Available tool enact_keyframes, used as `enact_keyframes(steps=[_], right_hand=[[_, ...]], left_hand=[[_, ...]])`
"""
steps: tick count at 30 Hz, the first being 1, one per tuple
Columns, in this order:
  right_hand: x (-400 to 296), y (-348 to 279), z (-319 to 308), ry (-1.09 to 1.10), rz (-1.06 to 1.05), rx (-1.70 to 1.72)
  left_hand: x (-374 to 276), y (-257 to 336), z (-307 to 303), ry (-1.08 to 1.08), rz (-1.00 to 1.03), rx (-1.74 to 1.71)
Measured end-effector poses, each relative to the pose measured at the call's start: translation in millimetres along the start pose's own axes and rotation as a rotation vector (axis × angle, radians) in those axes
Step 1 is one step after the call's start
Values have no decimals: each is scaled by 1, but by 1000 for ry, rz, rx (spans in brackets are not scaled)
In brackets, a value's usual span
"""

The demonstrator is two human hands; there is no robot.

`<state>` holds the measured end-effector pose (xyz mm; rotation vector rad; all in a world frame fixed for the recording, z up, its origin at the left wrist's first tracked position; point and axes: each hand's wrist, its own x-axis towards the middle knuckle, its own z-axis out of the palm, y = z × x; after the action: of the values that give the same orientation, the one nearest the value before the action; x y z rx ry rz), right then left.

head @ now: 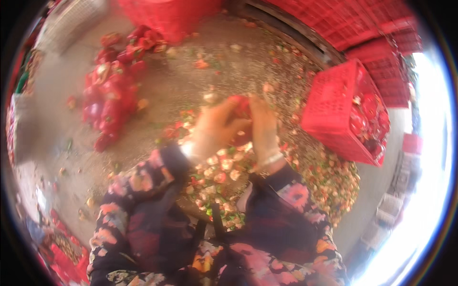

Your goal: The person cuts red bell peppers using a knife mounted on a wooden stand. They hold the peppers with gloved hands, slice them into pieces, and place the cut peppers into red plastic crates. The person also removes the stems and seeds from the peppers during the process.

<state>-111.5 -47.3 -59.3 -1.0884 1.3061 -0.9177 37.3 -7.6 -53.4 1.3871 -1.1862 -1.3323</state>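
Note:
A red bell pepper (242, 104) is held between my two hands, blurred by motion. My left hand (216, 127) wraps it from the left, thumb across the near side. On its right side lie the raised fingers of my right hand (264, 130). Both hands look pale, perhaps in thin gloves; blur hides whether a tool is in either one. Below them, between my knees, lies a heap of pale pepper cores (225, 166) with seeds and green stems. Whole red bell peppers (111, 96) form a long pile on the floor to the left.
A red plastic crate (327, 109) full of red peppers lies tilted at the right. More red crates (379, 68) are stacked behind it. A red plastic container (171, 19) stands at the far side. Seeds and scraps cover the concrete floor (229, 64). Pale crates (389, 208) line the right edge.

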Motion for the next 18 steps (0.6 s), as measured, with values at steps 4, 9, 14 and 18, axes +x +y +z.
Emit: enact_keyframes(steps=[4, 9, 14, 18], right_hand=[[-4, 13, -10, -31, 6, -86], [-4, -42, -9, -126, 17, -136], [9, -20, -36, -241, -91, -75], [5, -22, -32, -230, 298, -9]], left_hand=[[6, -7, -4, -248, -152, -136], [2, -36, -30, -754, -239, 244], [2, -134, -138, 441, -14, 1010], [20, -151, -198, 607, -408, 1301]])
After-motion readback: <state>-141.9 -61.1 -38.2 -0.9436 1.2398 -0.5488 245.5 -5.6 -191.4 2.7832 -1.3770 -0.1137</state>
